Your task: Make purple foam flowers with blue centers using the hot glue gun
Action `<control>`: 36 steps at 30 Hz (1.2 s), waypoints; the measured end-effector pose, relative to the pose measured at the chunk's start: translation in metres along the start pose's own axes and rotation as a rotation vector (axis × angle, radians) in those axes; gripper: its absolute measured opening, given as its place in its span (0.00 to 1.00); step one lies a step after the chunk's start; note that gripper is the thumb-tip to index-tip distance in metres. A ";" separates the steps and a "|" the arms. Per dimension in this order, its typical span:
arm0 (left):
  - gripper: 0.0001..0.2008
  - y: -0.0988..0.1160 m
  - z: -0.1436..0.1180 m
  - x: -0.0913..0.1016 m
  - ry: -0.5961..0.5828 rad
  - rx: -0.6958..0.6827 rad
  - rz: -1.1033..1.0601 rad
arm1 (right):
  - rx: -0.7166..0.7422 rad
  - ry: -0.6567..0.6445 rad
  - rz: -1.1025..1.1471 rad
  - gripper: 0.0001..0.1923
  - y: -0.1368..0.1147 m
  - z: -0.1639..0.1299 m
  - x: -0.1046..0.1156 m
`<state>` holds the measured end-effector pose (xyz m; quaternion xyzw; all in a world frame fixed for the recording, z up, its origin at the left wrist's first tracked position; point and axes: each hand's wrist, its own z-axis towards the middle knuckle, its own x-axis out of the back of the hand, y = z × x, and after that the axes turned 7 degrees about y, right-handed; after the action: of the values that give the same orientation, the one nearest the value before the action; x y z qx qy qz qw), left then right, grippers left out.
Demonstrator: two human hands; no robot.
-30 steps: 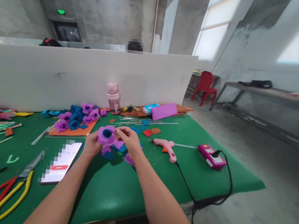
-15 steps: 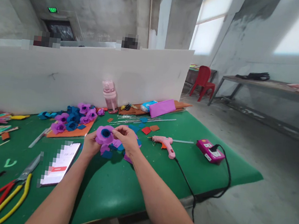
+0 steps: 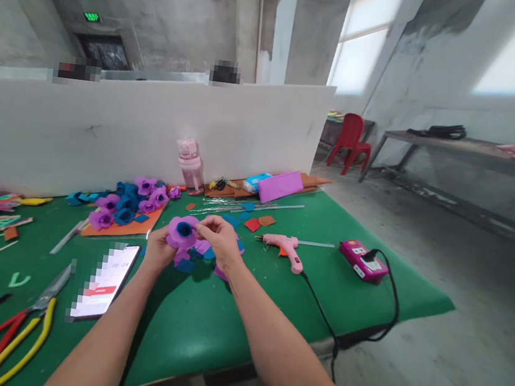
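A purple paper flower [image 3: 175,237] with a dark blue centre is held up between my two hands above the table. My left hand [image 3: 158,248] grips it from the left side and below, its fingers partly hidden behind the petals. At the flower's right edge, my right hand [image 3: 220,240] pinches a petal between thumb and fingertips. Loose purple and blue petal pieces [image 3: 185,265] lie beneath and behind the hands. A pink glue gun [image 3: 285,246] rests on its side to the right, its cord running off the table's front edge.
Finished purple and blue flowers [image 3: 127,202] sit on an orange sheet at the back left. A phone [image 3: 105,284] and red-and-yellow-handled shears [image 3: 29,328] lie left of my arms. A pink bottle [image 3: 190,165] stands by the white partition [image 3: 153,124]. Rightward is a magenta power box [image 3: 362,261].
Almost nothing differs. The flower has tilted or shifted very slightly, and both hands keep their hold on it.
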<state>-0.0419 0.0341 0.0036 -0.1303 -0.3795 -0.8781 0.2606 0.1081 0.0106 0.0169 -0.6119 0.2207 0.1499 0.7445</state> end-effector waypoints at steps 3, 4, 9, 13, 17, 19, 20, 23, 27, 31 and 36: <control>0.07 -0.001 0.000 -0.001 0.009 -0.009 0.005 | -0.027 -0.003 0.010 0.12 0.002 0.001 0.000; 0.07 -0.001 0.000 -0.001 0.011 -0.006 0.009 | -0.030 -0.002 0.017 0.12 0.002 0.000 -0.001; 0.08 -0.002 -0.001 -0.002 0.008 0.008 0.011 | 0.017 -0.009 0.001 0.11 -0.003 -0.001 -0.002; 0.07 -0.002 -0.001 -0.002 -0.009 -0.002 0.006 | 0.066 -0.014 -0.014 0.09 -0.005 -0.002 -0.002; 0.07 0.000 -0.001 -0.002 -0.010 -0.006 0.000 | 0.055 -0.002 0.004 0.09 -0.004 -0.001 -0.002; 0.07 0.001 -0.001 -0.002 -0.013 -0.001 -0.003 | 0.040 0.002 0.016 0.10 -0.003 -0.001 -0.002; 0.07 0.001 -0.001 -0.002 -0.011 0.004 -0.003 | 0.031 0.004 0.024 0.10 -0.002 -0.001 -0.002; 0.07 0.002 -0.002 -0.003 -0.001 0.022 -0.012 | -0.006 0.009 0.051 0.10 0.000 0.000 -0.001; 0.07 0.004 -0.003 -0.005 -0.006 0.052 -0.027 | -0.034 0.010 0.072 0.10 -0.001 -0.001 -0.002; 0.07 0.002 -0.003 -0.005 -0.039 0.062 -0.026 | 0.010 0.014 0.062 0.10 -0.004 -0.003 -0.003; 0.06 -0.001 -0.003 -0.006 -0.034 0.040 -0.035 | 0.024 0.021 0.060 0.09 -0.001 -0.001 -0.002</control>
<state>-0.0379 0.0349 -0.0016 -0.1335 -0.4035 -0.8724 0.2413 0.1067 0.0094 0.0186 -0.5977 0.2484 0.1630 0.7447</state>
